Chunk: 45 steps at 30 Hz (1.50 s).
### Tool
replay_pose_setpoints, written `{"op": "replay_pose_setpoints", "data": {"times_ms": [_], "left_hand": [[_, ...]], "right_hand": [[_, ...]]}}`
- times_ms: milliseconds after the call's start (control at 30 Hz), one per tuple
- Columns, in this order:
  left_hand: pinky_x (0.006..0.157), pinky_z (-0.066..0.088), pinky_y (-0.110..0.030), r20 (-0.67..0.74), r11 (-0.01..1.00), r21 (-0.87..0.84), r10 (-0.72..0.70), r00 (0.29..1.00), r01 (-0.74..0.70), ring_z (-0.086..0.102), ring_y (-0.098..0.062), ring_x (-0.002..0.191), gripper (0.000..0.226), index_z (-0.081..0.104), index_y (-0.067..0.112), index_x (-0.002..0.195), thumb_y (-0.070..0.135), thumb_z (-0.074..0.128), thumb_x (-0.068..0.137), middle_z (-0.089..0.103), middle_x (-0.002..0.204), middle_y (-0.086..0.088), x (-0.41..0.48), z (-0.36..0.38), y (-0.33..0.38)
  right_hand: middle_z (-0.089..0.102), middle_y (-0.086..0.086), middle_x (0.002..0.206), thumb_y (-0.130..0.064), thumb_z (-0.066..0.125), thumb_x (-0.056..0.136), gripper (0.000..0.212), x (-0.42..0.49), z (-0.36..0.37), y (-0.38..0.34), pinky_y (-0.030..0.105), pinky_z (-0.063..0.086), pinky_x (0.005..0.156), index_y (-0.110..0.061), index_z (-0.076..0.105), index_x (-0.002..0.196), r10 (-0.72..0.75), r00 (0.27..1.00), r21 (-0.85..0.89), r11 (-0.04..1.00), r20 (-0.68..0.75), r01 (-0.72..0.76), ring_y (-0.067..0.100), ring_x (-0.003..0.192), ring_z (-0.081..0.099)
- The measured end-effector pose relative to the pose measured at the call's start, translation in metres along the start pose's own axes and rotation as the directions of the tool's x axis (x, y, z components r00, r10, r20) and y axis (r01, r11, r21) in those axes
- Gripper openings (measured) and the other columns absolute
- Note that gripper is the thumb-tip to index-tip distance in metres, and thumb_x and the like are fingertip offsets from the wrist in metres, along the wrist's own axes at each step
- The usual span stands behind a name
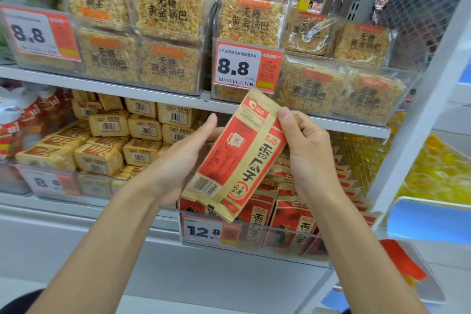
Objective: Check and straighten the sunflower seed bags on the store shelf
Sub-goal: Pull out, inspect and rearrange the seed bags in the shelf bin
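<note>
Holding a tan-and-red paper sunflower seed bag (237, 155) tilted, print toward the eyes — likely for checking. Cradling behind with left hand (183, 150), pinching upper edge with right hand (308, 150) — above the clear plastic bin (265, 250) of matching bags (303, 222).

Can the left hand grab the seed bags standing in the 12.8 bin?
Probably not yet. The left hand and right hand both hold a tilted seed bag in front of the standing bags. The bin looks open on top, so a freed hand likely could.
</note>
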<state>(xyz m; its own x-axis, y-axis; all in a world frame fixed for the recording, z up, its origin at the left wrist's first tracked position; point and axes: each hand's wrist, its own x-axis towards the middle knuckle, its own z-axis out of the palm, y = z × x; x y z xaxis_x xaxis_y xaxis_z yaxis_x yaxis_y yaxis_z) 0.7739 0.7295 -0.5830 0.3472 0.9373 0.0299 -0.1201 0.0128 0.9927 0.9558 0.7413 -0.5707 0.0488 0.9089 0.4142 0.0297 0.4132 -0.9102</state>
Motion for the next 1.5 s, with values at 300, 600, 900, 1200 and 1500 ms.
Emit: {"op": "replay_pose_setpoints", "data": {"times_ms": [300,600,900,1200,1500], "left_hand": [[0.066,0.058,-0.028,0.189,0.989,-0.134,-0.035,0.981,0.061,0.07,-0.019,0.076,0.06,0.063,0.008,0.123,0.046,0.075,0.078,0.074,0.091,-0.006,0.002,-0.002,0.002],[0.073,0.061,-0.027,-0.125,0.892,0.388,0.299,0.946,-0.23,0.074,-0.012,0.083,0.031,0.069,0.024,0.105,0.032,0.076,0.076,0.077,0.092,0.006,0.002,-0.004,0.005],[0.066,0.056,-0.022,-0.117,0.918,0.299,0.304,0.945,-0.258,0.073,-0.012,0.083,0.026,0.07,0.019,0.109,0.031,0.06,0.089,0.077,0.095,0.002,0.0,-0.018,0.008],[0.077,0.058,-0.024,-0.045,0.794,0.402,0.516,0.855,-0.457,0.071,-0.007,0.095,0.027,0.069,0.028,0.109,0.028,0.07,0.082,0.075,0.104,0.007,-0.003,0.0,0.019],[0.084,0.038,-0.011,-0.366,0.774,0.63,0.363,0.857,-0.059,0.056,0.001,0.106,0.027,0.069,0.022,0.117,0.017,0.047,0.102,0.066,0.12,0.01,0.032,-0.054,-0.011]], "right_hand": [[0.072,-0.004,0.1,-0.048,0.05,0.087,0.042,0.004,0.01,0.001,0.031,0.054,0.081,-0.018,0.063,0.113,-0.066,0.994,0.109,0.992,0.084,0.057,0.012,0.093,0.068],[0.076,0.004,0.099,-0.009,0.066,0.09,0.013,-0.001,0.011,0.005,0.038,0.056,0.089,-0.016,0.069,0.1,0.066,0.968,-0.047,0.997,0.241,-0.056,0.018,0.096,0.072],[0.075,0.007,0.103,-0.018,0.073,0.082,0.024,0.001,0.005,0.004,0.036,0.057,0.086,-0.01,0.068,0.104,0.15,0.96,0.021,0.987,0.236,-0.159,0.021,0.099,0.072],[0.076,-0.001,0.079,-0.023,0.072,0.078,0.009,-0.006,-0.017,-0.039,0.018,0.054,0.064,-0.015,0.075,0.08,-0.047,0.939,-0.172,0.979,0.341,0.112,0.012,0.072,0.072],[0.065,-0.025,0.065,-0.018,0.06,0.094,0.033,0.003,-0.028,-0.009,0.014,0.038,0.054,-0.05,0.069,0.091,-0.298,0.889,-0.582,0.674,0.349,0.454,-0.008,0.058,0.05]]}}
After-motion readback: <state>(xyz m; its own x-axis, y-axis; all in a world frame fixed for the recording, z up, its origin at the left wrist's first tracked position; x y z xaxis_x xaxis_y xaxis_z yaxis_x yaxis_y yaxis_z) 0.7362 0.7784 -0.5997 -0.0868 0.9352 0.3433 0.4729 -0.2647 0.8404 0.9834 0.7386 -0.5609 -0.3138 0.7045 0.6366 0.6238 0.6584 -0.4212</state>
